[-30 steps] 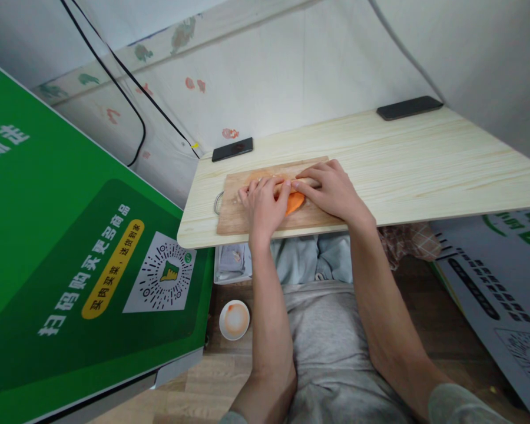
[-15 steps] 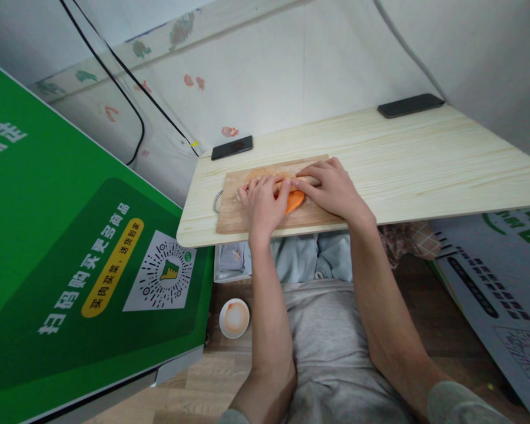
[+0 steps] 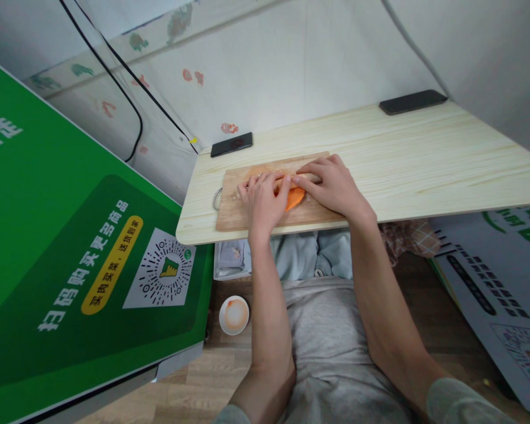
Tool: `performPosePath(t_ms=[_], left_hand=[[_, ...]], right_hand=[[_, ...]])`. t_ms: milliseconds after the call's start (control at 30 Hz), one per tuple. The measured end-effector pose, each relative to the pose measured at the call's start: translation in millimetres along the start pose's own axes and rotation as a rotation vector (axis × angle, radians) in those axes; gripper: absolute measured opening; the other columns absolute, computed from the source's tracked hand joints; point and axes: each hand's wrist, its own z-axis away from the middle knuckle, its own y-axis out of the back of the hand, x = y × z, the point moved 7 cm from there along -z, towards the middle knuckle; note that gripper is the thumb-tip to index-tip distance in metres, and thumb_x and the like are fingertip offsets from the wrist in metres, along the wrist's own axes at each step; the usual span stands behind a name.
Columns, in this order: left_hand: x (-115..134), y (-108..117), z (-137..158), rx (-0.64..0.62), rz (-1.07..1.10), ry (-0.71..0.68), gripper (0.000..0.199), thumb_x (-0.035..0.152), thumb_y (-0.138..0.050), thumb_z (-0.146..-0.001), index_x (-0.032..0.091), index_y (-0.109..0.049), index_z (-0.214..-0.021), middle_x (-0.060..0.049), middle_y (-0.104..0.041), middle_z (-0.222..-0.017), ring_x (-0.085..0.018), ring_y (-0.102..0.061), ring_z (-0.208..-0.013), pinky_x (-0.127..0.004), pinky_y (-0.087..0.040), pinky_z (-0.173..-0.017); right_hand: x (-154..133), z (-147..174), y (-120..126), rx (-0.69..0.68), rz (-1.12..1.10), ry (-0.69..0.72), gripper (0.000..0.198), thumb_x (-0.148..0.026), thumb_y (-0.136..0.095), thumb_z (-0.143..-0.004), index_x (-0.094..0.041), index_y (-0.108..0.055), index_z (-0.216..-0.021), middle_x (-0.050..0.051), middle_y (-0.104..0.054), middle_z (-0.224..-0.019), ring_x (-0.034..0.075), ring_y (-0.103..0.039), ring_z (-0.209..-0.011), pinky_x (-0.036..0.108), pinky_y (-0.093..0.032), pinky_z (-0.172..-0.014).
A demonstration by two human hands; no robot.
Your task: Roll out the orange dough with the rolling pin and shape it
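A flat piece of orange dough [image 3: 295,199] lies on the wooden cutting board [image 3: 232,215]. Across it rests a pale wooden rolling pin [image 3: 310,176], largely covered by my fingers. My left hand [image 3: 265,200] curls over the pin's left part, its thumb beside the dough. On the pin's right part sits my right hand [image 3: 331,184], fingers bent around it and thumb pointing left. The two thumbs are close together above the dough. Whatever part of the dough is under the pin and hands is hidden.
The board lies on a narrow light wood table [image 3: 424,159] against the wall. Two dark phones, a left one [image 3: 232,145] and a right one [image 3: 413,102], lie along its back edge. Below on the left is a white bowl [image 3: 234,315], beside a green panel [image 3: 92,247].
The whole view has shifted very slightly. Both hands keep their grip on the rolling pin, in almost the same place over the dough.
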Motion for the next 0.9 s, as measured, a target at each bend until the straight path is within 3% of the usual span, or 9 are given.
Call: performPosePath(t_ms=[267, 900], left_hand=[[1.0, 1.7, 0.6, -0.002, -0.015, 0.005, 0.029, 0.048, -0.055, -0.114, 0.032, -0.079, -0.114, -0.002, -0.083, -0.132, -0.030, -0.065, -0.130, -0.051, -0.035, -0.120], [1.4, 2.6, 2.1, 0.029, 0.000, -0.021, 0.029, 0.046, -0.055, -0.115, 0.031, -0.080, -0.113, -0.002, -0.083, -0.130, -0.029, -0.066, -0.128, -0.050, -0.035, -0.119]], right_hand=[[0.6, -0.2, -1.2, -0.017, 0.016, 0.001, 0.053, -0.066, -0.049, -0.110, -0.029, -0.086, -0.119, 0.013, -0.081, -0.123, 0.041, -0.058, -0.123, 0.059, -0.046, -0.108], [3.8, -0.7, -2.1, 0.011, -0.019, 0.018, 0.042, -0.059, -0.057, -0.108, -0.031, -0.087, -0.116, 0.012, -0.082, -0.120, 0.041, -0.060, -0.123, 0.063, -0.046, -0.109]])
